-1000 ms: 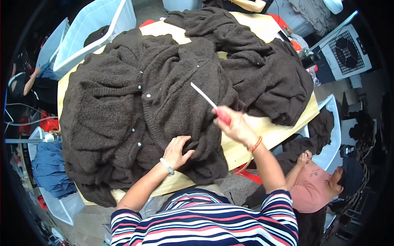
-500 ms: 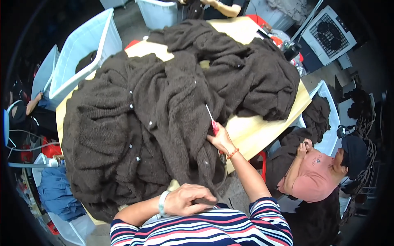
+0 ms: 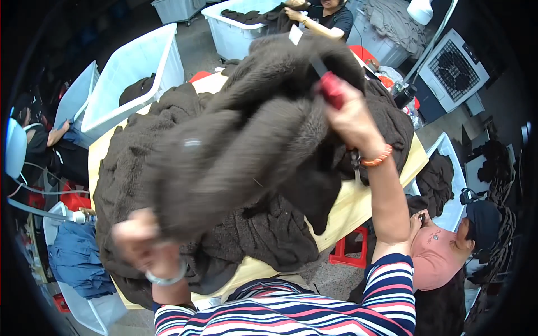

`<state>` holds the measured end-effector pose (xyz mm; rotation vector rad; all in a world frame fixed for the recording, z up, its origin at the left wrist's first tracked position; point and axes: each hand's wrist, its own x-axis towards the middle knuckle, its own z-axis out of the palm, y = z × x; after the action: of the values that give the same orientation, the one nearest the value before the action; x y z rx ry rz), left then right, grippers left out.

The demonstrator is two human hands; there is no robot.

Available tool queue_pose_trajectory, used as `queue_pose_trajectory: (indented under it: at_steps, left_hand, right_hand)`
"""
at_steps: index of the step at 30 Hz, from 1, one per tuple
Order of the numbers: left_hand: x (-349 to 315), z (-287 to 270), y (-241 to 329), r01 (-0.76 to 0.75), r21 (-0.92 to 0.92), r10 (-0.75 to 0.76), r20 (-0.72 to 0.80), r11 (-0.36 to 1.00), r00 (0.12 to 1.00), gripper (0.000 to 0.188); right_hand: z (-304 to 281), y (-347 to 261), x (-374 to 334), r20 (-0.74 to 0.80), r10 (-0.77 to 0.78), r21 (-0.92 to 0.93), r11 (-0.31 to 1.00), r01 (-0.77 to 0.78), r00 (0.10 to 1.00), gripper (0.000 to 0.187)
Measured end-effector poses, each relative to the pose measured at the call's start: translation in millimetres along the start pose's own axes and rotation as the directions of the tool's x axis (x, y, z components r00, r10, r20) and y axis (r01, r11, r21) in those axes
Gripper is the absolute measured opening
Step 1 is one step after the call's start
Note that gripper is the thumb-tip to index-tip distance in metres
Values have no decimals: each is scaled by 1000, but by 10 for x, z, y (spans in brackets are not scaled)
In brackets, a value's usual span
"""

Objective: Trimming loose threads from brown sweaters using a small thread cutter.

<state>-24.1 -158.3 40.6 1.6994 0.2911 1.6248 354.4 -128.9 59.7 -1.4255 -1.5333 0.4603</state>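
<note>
A dark brown fuzzy knit garment is lifted and stretched above the table, smeared by motion, with a small white tag at its far edge. My left hand, blurred, appears closed on the garment's near left end. At the garment's right side, my right hand is closed round a red-handled tool with a thin metal shaft; whether it also grips cloth is hidden. A dark small tool with a metal tip hangs below that wrist. Underneath lies a heap of brown garments.
The pale yellow table carries the heap. White bins stand behind and left; another bin holds blue cloth. A co-worker in pink sits right, near a red stool. Other people work behind and left.
The garment has risen off the heap. My right hand has moved up and away with the red-handled tool; my left hand has gone from my body to the garment's left end.
</note>
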Motion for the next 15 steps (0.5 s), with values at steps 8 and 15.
queue_pose_trajectory:
  at_steps: [8,15]
  left_hand:
    - [-1631,171,-1293,841,311,-865,395,442,309,16]
    - [-1751,592,-1391,671,577,-885,293,466,362,39]
  right_hand:
    - [369,1168,-1526,270,654,-604,686,-405,707,47]
    - [135,766,-2380,233,781,-437,616,-655,579,45]
